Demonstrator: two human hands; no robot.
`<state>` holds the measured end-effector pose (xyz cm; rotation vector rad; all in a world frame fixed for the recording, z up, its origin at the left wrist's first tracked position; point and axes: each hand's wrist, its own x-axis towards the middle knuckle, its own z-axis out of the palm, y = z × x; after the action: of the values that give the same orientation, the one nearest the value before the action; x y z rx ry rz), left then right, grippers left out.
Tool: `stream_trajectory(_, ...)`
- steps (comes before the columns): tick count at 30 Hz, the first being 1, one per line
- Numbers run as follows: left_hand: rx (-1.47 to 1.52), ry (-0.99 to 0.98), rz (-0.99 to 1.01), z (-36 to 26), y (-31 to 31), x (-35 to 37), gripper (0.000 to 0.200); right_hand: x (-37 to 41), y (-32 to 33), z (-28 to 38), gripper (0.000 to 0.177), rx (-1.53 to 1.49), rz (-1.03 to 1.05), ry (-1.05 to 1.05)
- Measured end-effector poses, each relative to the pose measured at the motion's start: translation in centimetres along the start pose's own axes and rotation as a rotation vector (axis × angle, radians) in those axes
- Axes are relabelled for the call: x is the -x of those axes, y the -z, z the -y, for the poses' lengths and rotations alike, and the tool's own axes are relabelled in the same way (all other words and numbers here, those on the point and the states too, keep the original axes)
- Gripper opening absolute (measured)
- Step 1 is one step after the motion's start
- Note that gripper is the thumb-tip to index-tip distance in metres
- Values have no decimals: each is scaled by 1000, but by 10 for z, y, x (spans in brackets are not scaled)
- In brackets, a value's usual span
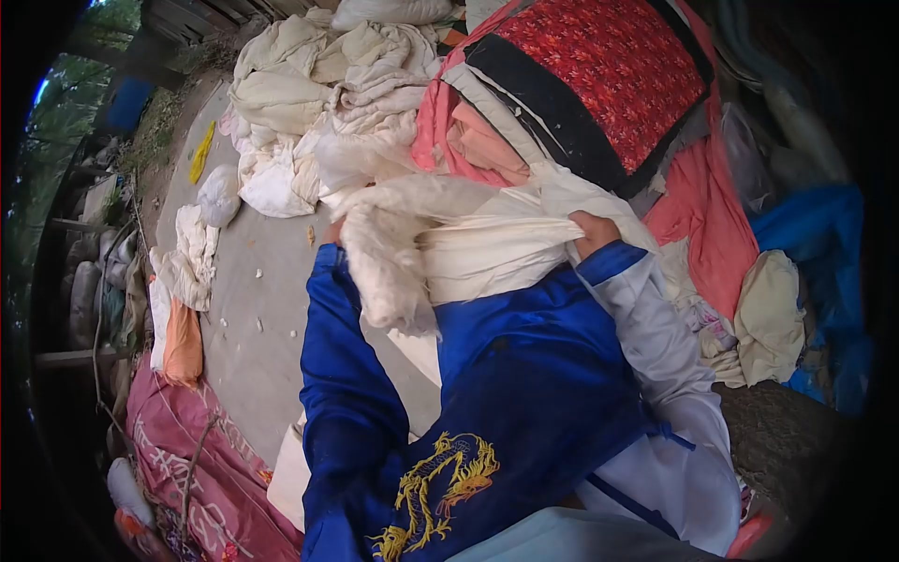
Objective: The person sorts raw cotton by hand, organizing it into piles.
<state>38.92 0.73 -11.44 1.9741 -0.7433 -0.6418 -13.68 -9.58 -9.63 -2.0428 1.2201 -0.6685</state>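
Observation:
A cream cloth (496, 245) is stretched across the front of my body, above the blue apron. My right hand (596, 234) has its fingers closed on the right edge of this cloth. Fluffy white cotton wadding (379, 258) hangs over the cloth's left part. Beside the wadding is my left hand (335, 232), mostly hidden behind it; its fingers do not show, so its grip cannot be made out.
Pale cloths (290, 94) are heaped ahead. A red patterned bundle (609, 66) with black borders lies at upper right, near pink fabric (707, 225). Blue sheeting (819, 244) is at far right. A maroon printed sheet (187, 450) lies lower left on the grey floor's edge.

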Motion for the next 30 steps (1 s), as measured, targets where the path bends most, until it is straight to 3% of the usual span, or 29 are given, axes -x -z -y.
stream_trajectory(2,14,25,-50,2,58,0,68,-11,40,-6,27,-141,-165,106)
stream_trajectory(5,-62,150,-72,46,142,28,67,-9,120,-17,20,-471,-270,10)
stream_trajectory(7,-143,302,-41,99,187,64,67,6,183,-78,29,-510,-382,-42)
stream_trajectory(8,-177,397,-12,124,203,84,67,22,220,-117,35,-526,-409,63)
stream_trajectory(10,-227,588,59,173,223,120,67,55,273,-159,39,-735,-599,-127)
stream_trajectory(11,-240,679,98,196,226,136,67,69,289,-167,38,-693,-780,-232)
stream_trajectory(13,-260,850,185,226,223,160,67,108,313,-207,35,-805,-853,-265)
stream_trajectory(16,-256,995,245,255,215,160,66,181,306,-353,36,-432,-903,-559)
stream_trajectory(19,-310,955,220,281,207,117,66,252,223,-458,50,-215,-588,-858)
stream_trajectory(20,-638,763,273,361,231,80,72,252,195,-430,51,59,-306,-938)
stream_trajectory(21,-573,661,183,316,210,82,77,243,174,-406,52,186,-171,-888)
stream_trajectory(23,-290,476,71,122,128,105,87,212,132,-368,55,76,-217,-662)
stream_trajectory(24,-185,395,171,100,103,94,93,173,115,-300,52,49,-261,-521)
stream_trajectory(25,-153,195,193,93,69,82,90,129,96,-220,50,24,-295,-378)
stream_trajectory(26,-203,49,284,56,33,84,94,90,79,-130,45,15,-258,-419)
stream_trajectory(27,-288,-58,329,29,-2,89,96,69,49,-116,42,42,-222,-92)
stream_trajectory(29,-573,-229,367,9,-62,97,105,42,-1,-51,48,212,4,22)
stream_trajectory(30,-723,-137,387,-16,-82,108,109,31,-21,-13,53,278,120,67)
